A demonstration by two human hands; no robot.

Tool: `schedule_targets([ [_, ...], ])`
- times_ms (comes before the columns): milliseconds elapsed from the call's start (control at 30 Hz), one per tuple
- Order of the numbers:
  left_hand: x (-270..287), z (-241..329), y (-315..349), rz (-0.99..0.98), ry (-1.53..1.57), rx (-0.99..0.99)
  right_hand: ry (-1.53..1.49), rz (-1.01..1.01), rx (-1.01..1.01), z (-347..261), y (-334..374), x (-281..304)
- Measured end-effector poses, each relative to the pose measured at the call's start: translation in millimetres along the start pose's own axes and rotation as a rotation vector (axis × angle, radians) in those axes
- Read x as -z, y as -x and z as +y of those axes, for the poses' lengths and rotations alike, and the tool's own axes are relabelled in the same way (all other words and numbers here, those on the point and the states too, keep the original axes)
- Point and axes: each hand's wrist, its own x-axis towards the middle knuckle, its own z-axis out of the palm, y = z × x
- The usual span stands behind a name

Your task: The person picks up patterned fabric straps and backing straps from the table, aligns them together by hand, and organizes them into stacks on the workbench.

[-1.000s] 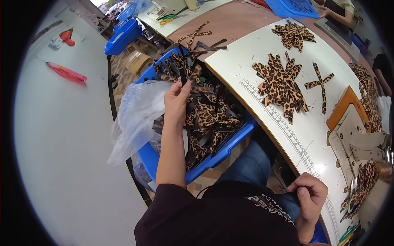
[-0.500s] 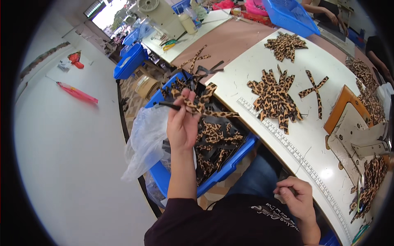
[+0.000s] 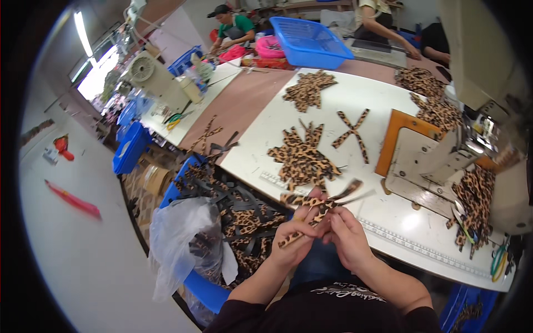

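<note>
The leopard-print crossed piece of narrow, flat fabric strips (image 3: 320, 206) is up between the two hands, just above the person's lap. The left hand (image 3: 295, 236) pinches one strip between thumb and fingers, its end poking out below the thumb; the right hand (image 3: 348, 237) is curled with its fingertips at the crossing, though whether they pinch or merely touch cannot be told. The piece looks very light, soft and bendy, hardly fragile, and probably not slippery; its loose ends, blurred beyond the fingers, would likely flop. The crossing seems the surest hold, with a strip end as second grip. Beyond the hands, a heap of similar leopard-print pieces (image 3: 302, 158) lies on the white worktop (image 3: 383, 211).
</note>
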Motion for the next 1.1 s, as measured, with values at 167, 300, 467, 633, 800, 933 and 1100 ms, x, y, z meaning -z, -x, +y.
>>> schedule_targets([
  [167, -0.6, -7.6, 6.1, -0.098, -0.523, 0.038, -0.139, 0.144, 0.206, -13.4, -12.0, 13.9],
  [300, -18.3, -15.8, 1.7, -0.136, -0.774, 0.038, -0.165, 0.163, 0.216, -28.0, -10.0, 28.2],
  [467, -7.8, -10.8, 7.8, 0.148, -0.756, -0.060, -0.105, 0.185, 0.302, -30.0, -4.7, 23.3],
  [633, -0.4, -2.9, 9.7, 0.124, -0.796, -0.042, 0.071, 0.184, 0.331, -29.4, 2.3, 16.3],
  [800, -1.0, 4.6, 9.5, 0.038, -1.030, -0.110, 0.463, 0.093, 0.170, -58.3, -19.0, 4.0],
  [933, 25.7, 23.2, 22.6, 0.199, -1.092, -0.185, 0.610, 0.110, 0.209, -75.3, -72.1, -34.4],
  [1100, 74.3, 48.4, 53.1, 0.413, -1.230, -0.133, 0.817, 0.145, 0.352, -33.1, -166.1, -30.5],
])
